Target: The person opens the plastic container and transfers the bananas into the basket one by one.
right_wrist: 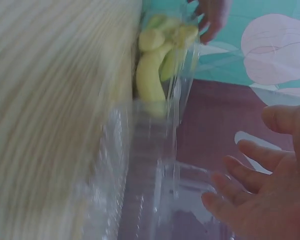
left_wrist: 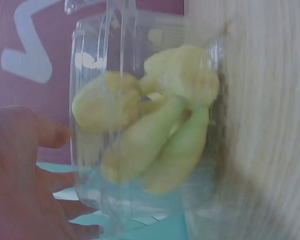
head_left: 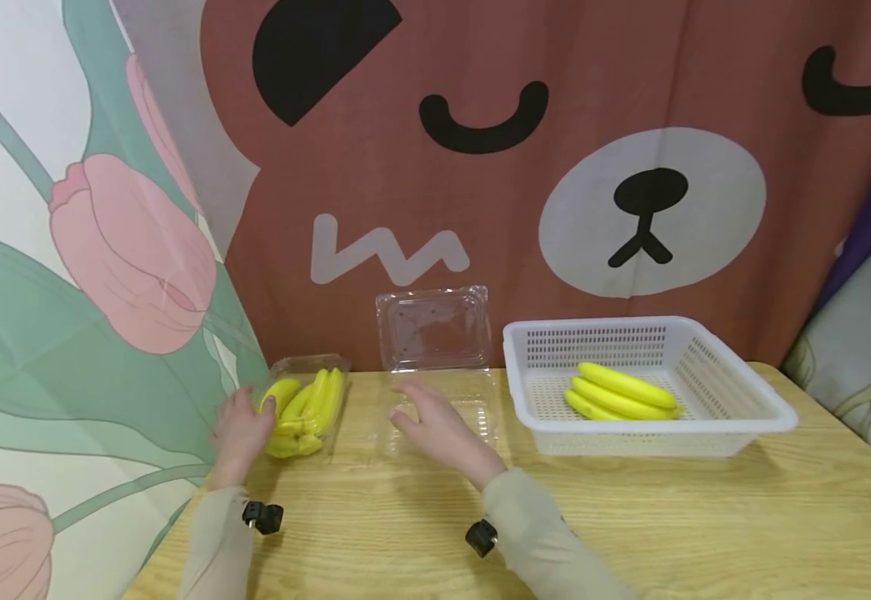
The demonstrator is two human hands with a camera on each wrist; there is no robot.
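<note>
Yellow bananas (head_left: 303,408) fill a clear box (head_left: 333,367); right of it, yellow bananas (head_left: 618,392) lie in a white basket (head_left: 735,400) on the light wood-grain bench (head_left: 705,517).

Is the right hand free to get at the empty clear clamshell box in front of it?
Probably yes. The right hand hovers open right at the empty clamshell box, whose lid stands open, and nothing lies between them.

A wooden table (head_left: 705,517) carries two clear boxes (head_left: 443,408) and a white basket (head_left: 743,400).
</note>
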